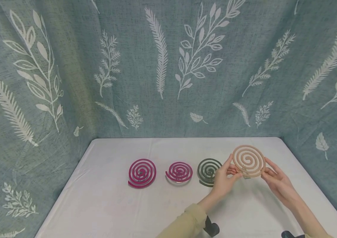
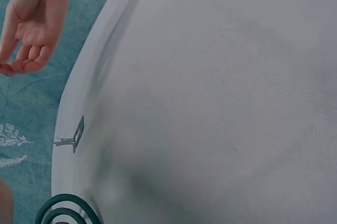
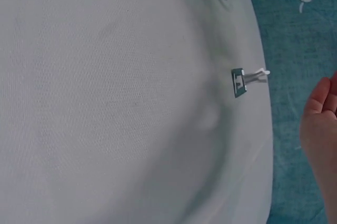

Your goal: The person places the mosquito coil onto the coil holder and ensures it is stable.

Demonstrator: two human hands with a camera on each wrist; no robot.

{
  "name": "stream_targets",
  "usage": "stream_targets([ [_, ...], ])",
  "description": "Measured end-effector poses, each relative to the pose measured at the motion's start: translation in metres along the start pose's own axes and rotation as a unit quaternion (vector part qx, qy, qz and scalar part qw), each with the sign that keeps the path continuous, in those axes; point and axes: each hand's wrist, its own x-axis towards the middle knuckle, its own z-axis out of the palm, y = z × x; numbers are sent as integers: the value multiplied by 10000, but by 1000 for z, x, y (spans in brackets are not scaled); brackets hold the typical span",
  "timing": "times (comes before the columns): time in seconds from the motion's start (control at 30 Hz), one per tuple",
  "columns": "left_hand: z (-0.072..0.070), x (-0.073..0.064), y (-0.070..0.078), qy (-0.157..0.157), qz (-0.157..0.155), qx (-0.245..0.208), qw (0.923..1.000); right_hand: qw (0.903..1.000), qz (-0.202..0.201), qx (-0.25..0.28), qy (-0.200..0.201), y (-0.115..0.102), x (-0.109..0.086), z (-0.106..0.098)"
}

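Note:
A tan mosquito coil (image 1: 247, 160) is held up over the right part of the table, its flat face toward the head camera. My left hand (image 1: 223, 181) pinches its left edge with thumb and fingers. At the opposite edge, my right hand (image 1: 280, 185) grips it between thumb and fingers. Below the coil a small metal stand (image 3: 238, 83) is on the white table, mostly hidden in the head view. Close behind my left hand lies a dark green coil (image 1: 207, 162), partly covered by it. The right hand (image 2: 39, 24) also appears in the left wrist view.
Left of the green coil are two magenta coils, one in the middle (image 1: 179, 164) and one farther left (image 1: 142, 161). All three seem raised on stands. The white table (image 1: 97, 205) meets a teal leaf-patterned curtain (image 1: 168, 119) at the back and sides.

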Motion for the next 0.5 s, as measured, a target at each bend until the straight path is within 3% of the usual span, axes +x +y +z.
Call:
stream_targets([
  [0.3,11,2,-7,553,-193,129,9982,9973,433,-368,464,5,1,-2],
  [0.5,16,3,-9,613,-697,198,9955,9971,471,-388,450,11,3,-10],
])
